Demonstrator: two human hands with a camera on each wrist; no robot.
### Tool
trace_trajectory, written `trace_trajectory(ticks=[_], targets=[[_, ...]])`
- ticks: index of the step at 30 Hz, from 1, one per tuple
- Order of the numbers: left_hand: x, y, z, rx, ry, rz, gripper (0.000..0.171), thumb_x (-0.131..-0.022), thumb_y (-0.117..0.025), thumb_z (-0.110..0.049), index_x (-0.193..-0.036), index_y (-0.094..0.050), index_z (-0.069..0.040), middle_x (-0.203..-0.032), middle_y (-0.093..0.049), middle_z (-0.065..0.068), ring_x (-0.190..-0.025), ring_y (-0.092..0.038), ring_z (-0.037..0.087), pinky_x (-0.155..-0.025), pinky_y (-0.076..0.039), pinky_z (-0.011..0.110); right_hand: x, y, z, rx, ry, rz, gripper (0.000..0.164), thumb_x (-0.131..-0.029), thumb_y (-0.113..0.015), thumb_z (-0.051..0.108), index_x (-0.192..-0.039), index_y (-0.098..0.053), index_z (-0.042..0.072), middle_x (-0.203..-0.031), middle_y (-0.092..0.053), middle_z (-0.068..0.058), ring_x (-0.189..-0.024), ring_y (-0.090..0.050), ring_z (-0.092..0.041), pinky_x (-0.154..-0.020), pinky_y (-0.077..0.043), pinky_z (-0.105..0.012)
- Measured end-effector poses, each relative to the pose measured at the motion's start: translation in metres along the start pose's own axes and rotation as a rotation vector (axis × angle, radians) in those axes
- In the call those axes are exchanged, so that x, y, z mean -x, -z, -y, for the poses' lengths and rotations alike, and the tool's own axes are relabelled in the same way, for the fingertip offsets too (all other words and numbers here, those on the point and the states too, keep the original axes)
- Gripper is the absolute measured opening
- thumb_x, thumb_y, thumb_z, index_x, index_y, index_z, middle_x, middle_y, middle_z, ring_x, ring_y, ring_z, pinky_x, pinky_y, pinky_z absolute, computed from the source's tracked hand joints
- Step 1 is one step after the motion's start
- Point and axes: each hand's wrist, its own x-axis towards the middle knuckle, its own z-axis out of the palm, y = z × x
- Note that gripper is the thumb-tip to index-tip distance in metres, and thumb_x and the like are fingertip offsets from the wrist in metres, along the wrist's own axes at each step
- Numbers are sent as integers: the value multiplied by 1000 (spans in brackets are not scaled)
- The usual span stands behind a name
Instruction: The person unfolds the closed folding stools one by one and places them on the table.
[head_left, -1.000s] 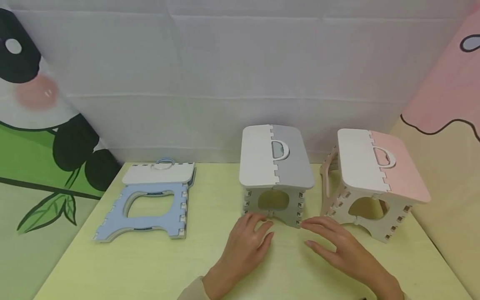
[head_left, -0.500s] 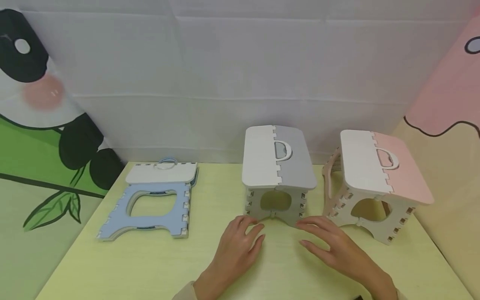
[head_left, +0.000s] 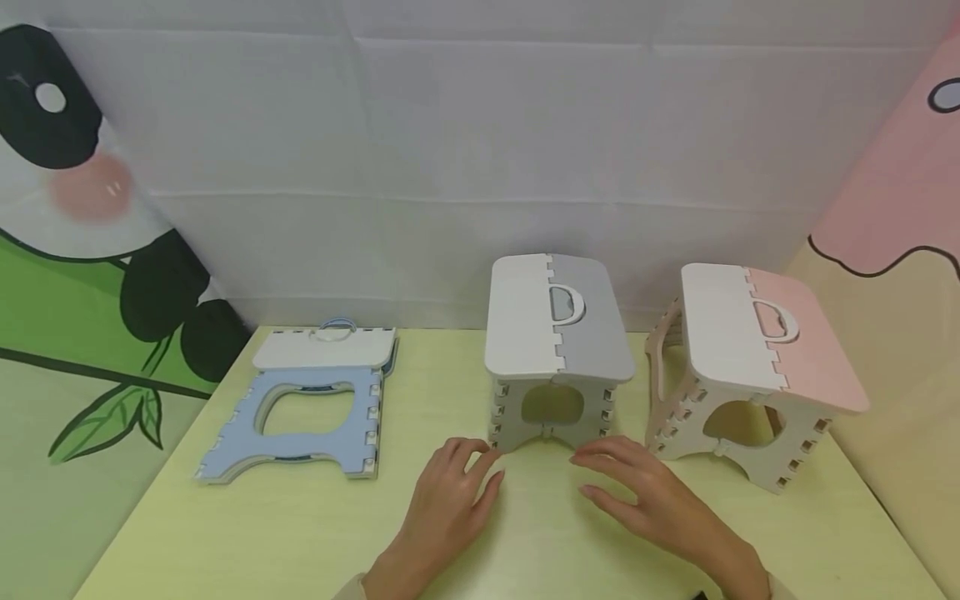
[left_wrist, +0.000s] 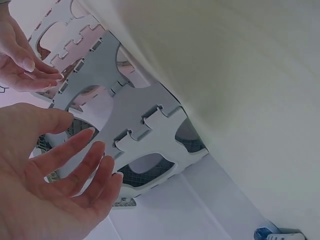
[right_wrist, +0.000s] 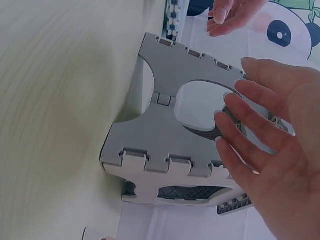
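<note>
A grey and white folding step stool [head_left: 551, 325] stands unfolded on the table in the middle, its carry handle lying across the top. My left hand [head_left: 448, 500] is just in front of its near left leg, fingers loosely bent and holding nothing. Across from it, my right hand [head_left: 647, 493] hovers by the near right leg, also with nothing in it. In the left wrist view the relaxed fingers [left_wrist: 85, 155] overlap the stool's side panel [left_wrist: 145, 112]. The right wrist view shows the fingers [right_wrist: 250, 130] spread beside the grey end panel [right_wrist: 135, 140].
To the right stands an unfolded pink and white folding stool [head_left: 735, 333]. A blue and white folding stool [head_left: 300, 400] lies folded flat at the left on the pale table [head_left: 300, 542]. Behind is a white cloth backdrop [head_left: 420, 150], with printed cartoon panels at both sides.
My left hand has drawn back to the left, away from the grey and white stool. My right hand has shifted a little to the left. The stools stay in place.
</note>
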Motion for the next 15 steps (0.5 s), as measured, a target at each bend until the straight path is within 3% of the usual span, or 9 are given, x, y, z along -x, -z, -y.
trace_trajectory(ticks=[15], targets=[[12, 9, 20, -40, 50, -25, 14, -80, -83, -13, -91, -75, -9, -96, -67, 3, -91, -62, 24, -70, -52, 38, -18, -22, 2, 14, 16, 19, 20, -95, -76, 18, -114, -73, 16, -121, -68, 3, -112, -64, -19, -102, -43, -19]])
